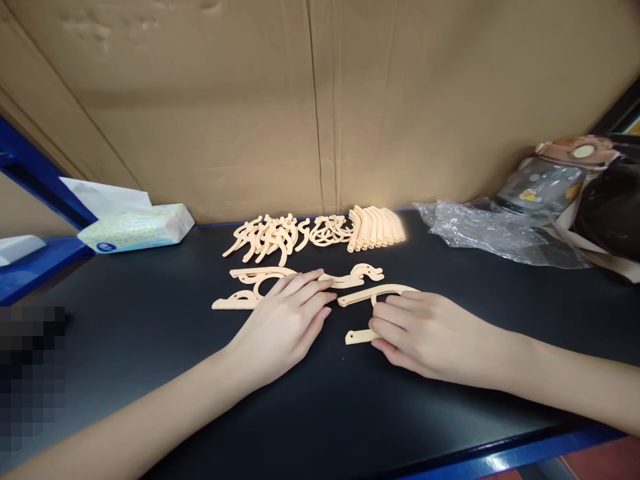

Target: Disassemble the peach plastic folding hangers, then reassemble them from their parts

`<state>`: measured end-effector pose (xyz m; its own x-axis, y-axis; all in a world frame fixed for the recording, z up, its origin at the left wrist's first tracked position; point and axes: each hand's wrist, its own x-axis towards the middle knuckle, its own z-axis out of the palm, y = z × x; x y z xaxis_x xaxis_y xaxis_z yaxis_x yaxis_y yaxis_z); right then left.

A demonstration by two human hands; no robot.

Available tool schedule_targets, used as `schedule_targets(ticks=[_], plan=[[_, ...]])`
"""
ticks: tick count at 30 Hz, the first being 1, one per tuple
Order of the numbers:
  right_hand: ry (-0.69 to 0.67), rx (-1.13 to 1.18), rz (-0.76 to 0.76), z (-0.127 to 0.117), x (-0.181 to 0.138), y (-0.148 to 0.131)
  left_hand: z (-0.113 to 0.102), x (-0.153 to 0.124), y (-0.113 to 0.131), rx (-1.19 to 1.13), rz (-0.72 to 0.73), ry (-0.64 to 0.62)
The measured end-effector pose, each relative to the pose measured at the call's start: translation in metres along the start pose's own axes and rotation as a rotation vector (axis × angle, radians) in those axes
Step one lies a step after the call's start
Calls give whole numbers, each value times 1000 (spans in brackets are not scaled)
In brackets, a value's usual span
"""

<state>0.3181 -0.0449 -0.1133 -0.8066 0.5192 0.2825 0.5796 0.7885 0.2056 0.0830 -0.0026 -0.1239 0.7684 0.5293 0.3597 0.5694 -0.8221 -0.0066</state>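
My right hand [425, 333] has its fingers curled over a cream plastic hanger arm [359, 295], whose long end sticks out to the left. A second flat end with a small hole [358, 337] shows below it; how the two join is hidden under my fingers. To the left, my left hand [295, 320] lies with fingers stretched over other cream hanger pieces. From under it show a flat arm piece [234, 302], a ring part [260, 285] and, on the far side, a curved hook [363, 274].
Along the back lie piles of cream hooks [270, 235], rings [327, 231] and stacked hanger arms [377, 228]. A tissue pack [140, 230] stands at left. At right are a clear plastic bag [490, 233], a transparent bottle [543, 183] and a dark bag [613, 207]. Cardboard [225, 120] walls the back.
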Motion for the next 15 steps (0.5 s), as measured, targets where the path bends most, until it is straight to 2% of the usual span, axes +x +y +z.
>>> schedule_targets(ticks=[8, 15], plan=[[29, -207, -3, -5, -4, 2, -4, 0, 4, 56, 5, 35], [-31, -93, 41, -3, -3, 6, 0, 1, 3, 109, -31, 45]])
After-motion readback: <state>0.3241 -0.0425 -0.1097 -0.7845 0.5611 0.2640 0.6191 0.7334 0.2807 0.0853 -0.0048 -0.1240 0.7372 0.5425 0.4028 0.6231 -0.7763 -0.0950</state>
